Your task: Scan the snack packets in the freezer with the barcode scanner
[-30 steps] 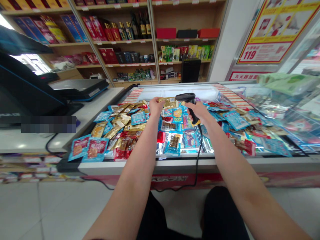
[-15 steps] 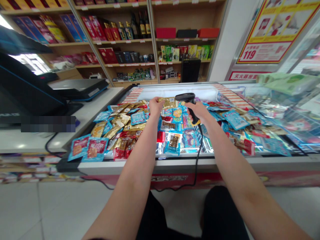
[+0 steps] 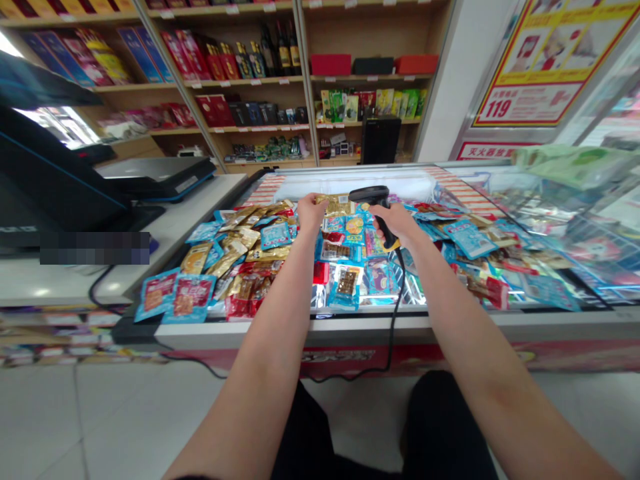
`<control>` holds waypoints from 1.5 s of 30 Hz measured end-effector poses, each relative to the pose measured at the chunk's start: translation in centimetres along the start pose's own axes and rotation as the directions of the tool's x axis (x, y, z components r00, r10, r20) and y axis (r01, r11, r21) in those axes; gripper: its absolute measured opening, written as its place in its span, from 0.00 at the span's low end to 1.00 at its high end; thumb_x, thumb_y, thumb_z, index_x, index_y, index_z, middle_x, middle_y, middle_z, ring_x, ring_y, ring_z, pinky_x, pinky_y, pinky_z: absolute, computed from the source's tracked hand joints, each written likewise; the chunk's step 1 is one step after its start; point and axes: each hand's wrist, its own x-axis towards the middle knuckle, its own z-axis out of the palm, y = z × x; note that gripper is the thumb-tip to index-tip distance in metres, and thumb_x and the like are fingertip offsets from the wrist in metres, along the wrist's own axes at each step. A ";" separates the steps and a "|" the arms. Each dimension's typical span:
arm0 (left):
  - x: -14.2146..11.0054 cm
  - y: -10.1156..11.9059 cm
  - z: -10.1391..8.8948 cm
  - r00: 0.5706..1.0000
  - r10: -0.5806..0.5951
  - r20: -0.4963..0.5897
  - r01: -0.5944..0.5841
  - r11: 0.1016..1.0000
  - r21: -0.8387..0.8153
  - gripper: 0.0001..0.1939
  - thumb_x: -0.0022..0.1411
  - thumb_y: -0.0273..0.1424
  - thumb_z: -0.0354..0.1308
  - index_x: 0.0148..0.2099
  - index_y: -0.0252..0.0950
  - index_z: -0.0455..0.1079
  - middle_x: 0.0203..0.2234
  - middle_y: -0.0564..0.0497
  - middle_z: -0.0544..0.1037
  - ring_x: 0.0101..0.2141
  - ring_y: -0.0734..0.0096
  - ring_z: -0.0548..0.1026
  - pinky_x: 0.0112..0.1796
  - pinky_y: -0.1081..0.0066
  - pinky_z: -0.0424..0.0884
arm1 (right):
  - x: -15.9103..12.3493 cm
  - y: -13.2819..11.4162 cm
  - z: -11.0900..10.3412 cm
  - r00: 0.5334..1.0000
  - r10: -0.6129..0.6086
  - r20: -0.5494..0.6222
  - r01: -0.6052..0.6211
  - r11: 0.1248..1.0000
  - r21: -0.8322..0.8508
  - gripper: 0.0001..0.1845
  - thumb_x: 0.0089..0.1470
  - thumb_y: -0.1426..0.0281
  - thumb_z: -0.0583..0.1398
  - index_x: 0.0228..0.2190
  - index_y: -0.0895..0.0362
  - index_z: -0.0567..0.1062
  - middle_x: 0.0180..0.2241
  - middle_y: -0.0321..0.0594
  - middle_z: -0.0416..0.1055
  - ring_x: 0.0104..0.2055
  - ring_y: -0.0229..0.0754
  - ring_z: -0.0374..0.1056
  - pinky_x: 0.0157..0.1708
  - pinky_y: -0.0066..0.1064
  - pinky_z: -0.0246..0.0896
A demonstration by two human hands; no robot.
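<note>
Both arms reach forward over the front rim of a chest freezer [image 3: 320,326], the hands close together above a heap of snack packets [image 3: 280,260]. The right hand [image 3: 397,223] wraps narrowly around the handle of a handheld barcode scanner [image 3: 373,197], its nose tipped up and a black cable [image 3: 395,320] hanging down past the rim. The left hand [image 3: 311,215] sits at the edge of a gold snack packet [image 3: 337,204]; whether it grips cannot be told. A white counter [image 3: 60,283] runs along the freezer's left side.

Left hand [image 3: 311,215] covers the snack packets [image 3: 276,235] beneath it, possibly gripping one, can't confirm; print too small to read; pixelated patch [image 3: 95,248] at 9 o'clock.
</note>
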 end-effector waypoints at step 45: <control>-9.9 8.1 3.2 0.717 0.023 0.697 -0.451 0.777 0.439 0.37 0.50 0.40 0.69 0.61 0.37 0.67 0.61 0.38 0.67 0.62 0.47 0.64 0.62 0.56 0.57 | -5.5 0.3 -8.3 0.963 0.023 -0.269 0.005 0.995 0.104 0.12 0.54 0.69 0.59 0.21 0.56 0.66 0.14 0.34 0.64 0.11 0.35 0.58 0.10 0.26 0.53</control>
